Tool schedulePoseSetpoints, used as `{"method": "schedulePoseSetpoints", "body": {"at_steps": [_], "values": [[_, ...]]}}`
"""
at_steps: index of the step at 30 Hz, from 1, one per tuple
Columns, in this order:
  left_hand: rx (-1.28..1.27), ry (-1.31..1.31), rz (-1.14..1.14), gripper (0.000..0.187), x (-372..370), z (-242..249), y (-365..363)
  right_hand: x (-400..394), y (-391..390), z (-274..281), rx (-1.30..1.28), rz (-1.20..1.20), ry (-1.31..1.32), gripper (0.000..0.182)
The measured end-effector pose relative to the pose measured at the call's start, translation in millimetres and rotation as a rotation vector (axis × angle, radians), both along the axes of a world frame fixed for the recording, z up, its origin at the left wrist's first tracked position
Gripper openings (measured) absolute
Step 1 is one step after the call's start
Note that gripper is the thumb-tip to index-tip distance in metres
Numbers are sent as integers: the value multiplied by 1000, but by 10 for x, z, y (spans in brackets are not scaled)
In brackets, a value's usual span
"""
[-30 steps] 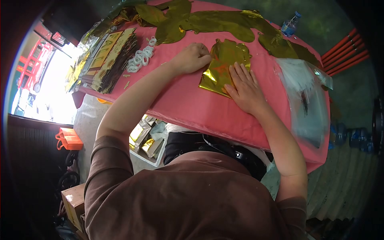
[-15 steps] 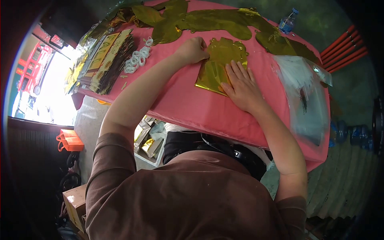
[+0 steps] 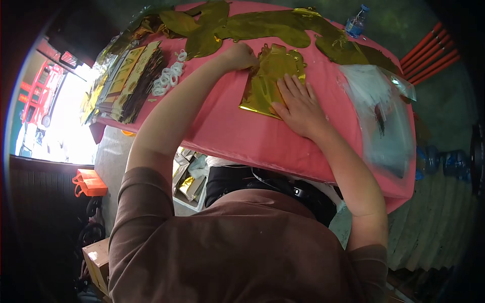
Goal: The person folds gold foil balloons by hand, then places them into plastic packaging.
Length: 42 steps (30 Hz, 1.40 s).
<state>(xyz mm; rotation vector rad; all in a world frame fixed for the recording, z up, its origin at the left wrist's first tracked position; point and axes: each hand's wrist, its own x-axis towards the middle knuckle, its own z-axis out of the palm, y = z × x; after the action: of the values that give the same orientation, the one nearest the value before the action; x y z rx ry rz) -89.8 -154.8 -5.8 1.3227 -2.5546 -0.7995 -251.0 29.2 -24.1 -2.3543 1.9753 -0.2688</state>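
A shiny gold foil piece (image 3: 262, 86) with a scalloped top edge lies flat on the pink tablecloth (image 3: 222, 123). My right hand (image 3: 299, 106) rests on its right side, palm down with fingers spread. At the upper left edge of the foil is my left hand (image 3: 242, 56), its fingers curled and pressed together; what they hold, if anything, is too small to make out. Larger gold foil shapes (image 3: 268, 28) stretch across the far side of the table.
White rings (image 3: 167, 78) lie left of my left forearm, beside a stack of printed gold packets (image 3: 129, 76). Clear plastic bags (image 3: 381, 126) cover the table's right end. A bottle (image 3: 355, 22) stands at the far right edge. Below is a box of packets (image 3: 189, 184).
The view has shifted slightly, so the table and foil appear a little further left and up. My right hand keeps its place on the foil; my left hand stays curled at its upper left edge.
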Motion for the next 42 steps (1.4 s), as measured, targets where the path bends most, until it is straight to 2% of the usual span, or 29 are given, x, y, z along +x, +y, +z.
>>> {"method": "schedulePoseSetpoints", "body": {"at_steps": [2, 5, 7, 9, 10, 12, 16, 18, 19, 20, 21, 22, 24, 27, 33, 37, 38, 39, 41, 42], "values": [[24, 210, 11, 18, 57, -86, 10, -25, 2, -13, -15, 4, -39, 61], [53, 276, 55, 15, 95, 44, 231, -54, -11, -22, -47, 18, -128, 57], [68, 330, 46, 15, 129, -73, 222, -118, -51, 8, -67, 23, -175, 53], [83, 384, 36, 15, 175, -100, 246, -251, -114, 67, 157, 12, -741, 47], [75, 396, 44, 14, 205, -59, 318, -333, -147, 40, 157, 10, -742, 47], [68, 407, 52, 14, 277, -80, 371, -439, -192, -13, -21, -143, -869, 45], [176, 590, -26, 14, 407, -161, 462, -432, -204, -14, -170, -212, -1053, 42], [227, 647, -53, 13, 432, -137, 564, -382, -201, 19, -62, -206, -1430, 41], [273, 707, -77, 13, 438, -129, 605, -375, -190, 63, -61, -207, -1430, 41], [319, 766, -100, 13, 443, -128, 625, -370, -177, 118, 50, -168, -1470, 37], [320, 765, -98, 13, 450, -135, 625, -360, -168, 146, 164, -128, -1507, 33], [339, 732, -93, 12, 457, -145, 620, -382, -172, 133, 167, -128, -1508, 33], [359, 701, -85, 12, 462, -156, 611, -446, -182, 125, 342, -179, -1345, 18], [464, 711, -39, 11, 424, -108, 629, -393, -153, 109, 233, -149, -1421, 10], [495, 510, -43, 10, 405, 0, 661, -434, -160, 74, 238, -94, -1395, 13], [384, 499, -5, 11, 411, 74, 832, -491, -123, 100, 309, -59, -1330, 14], [349, 522, -4, 11, 419, 83, 860, -500, -117, 84, 276, -45, -1245, 13], [351, 522, -2, 11, 433, -5, 830, -500, -114, 74, 244, -30, -1160, 13], [184, 570, -98, 9, 472, -247, 740, -442, -103, 100, 238, -61, -1145, 13], [187, 570, -94, 9, 489, -214, 772, -413, -88, 104, 231, -92, -1131, 14]]}}
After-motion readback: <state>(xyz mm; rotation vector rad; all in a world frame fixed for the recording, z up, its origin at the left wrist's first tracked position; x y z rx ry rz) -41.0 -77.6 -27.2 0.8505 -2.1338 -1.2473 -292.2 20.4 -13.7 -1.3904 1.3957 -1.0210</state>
